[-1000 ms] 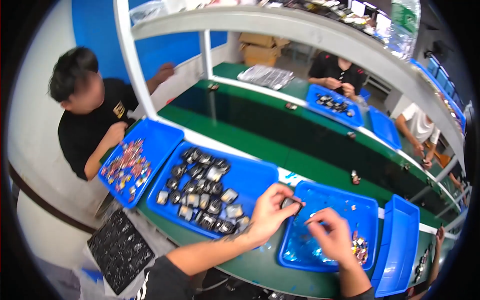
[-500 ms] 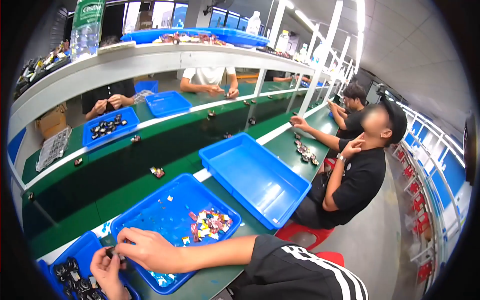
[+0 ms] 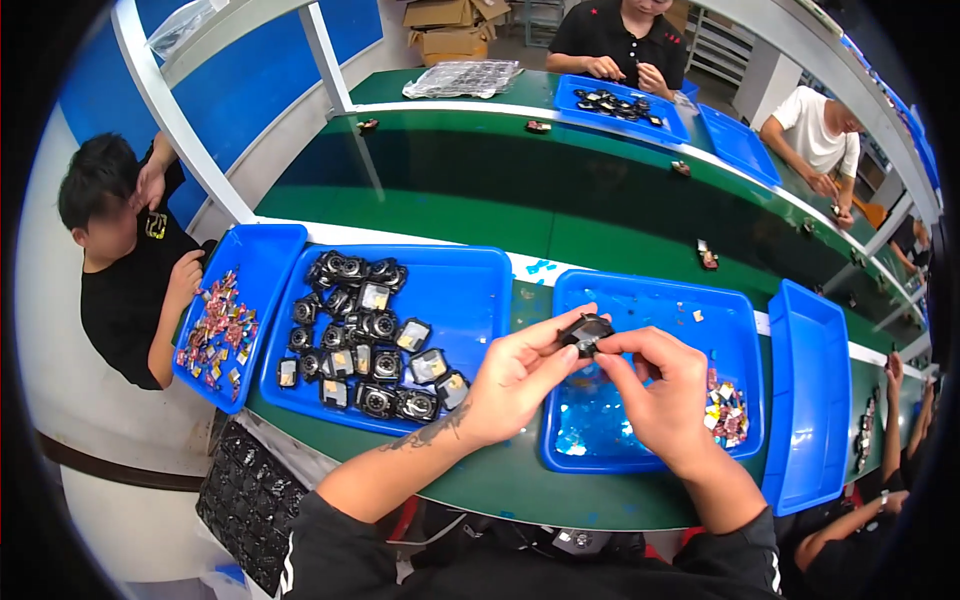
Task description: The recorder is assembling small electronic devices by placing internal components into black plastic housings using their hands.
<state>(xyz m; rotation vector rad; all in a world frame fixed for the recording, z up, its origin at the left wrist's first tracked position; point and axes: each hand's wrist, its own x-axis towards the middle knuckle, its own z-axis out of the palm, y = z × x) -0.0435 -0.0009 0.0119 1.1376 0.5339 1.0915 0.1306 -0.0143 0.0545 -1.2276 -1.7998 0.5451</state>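
Note:
Above the gap between two blue trays, my left hand (image 3: 515, 380) grips a small black plastic housing (image 3: 583, 334), which looks like a small camera casing. My right hand (image 3: 655, 385) pinches its right side between thumb and fingertips; whether a smaller part sits in that pinch is hidden. Left of my hands, a blue tray (image 3: 465, 290) holds many similar black housings (image 3: 378, 325), some showing round lens rings, others pale rectangular faces. Under my right hand lies another blue tray (image 3: 640, 290), with small red, yellow and white pieces (image 3: 728, 415) and bits of blue film (image 3: 575, 425).
A tray of small coloured parts (image 3: 222, 315) stands far left, near a seated person. Another blue tray (image 3: 810, 420) is at the right. Beyond, a dark green conveyor belt (image 3: 500, 190) carries scattered small parts (image 3: 708, 255). Metal posts (image 3: 185, 110) rise beside it; people sit opposite.
The view has swung left, bringing the tray of housings and the person at the left into sight. Both my hands remain together on the black housing.

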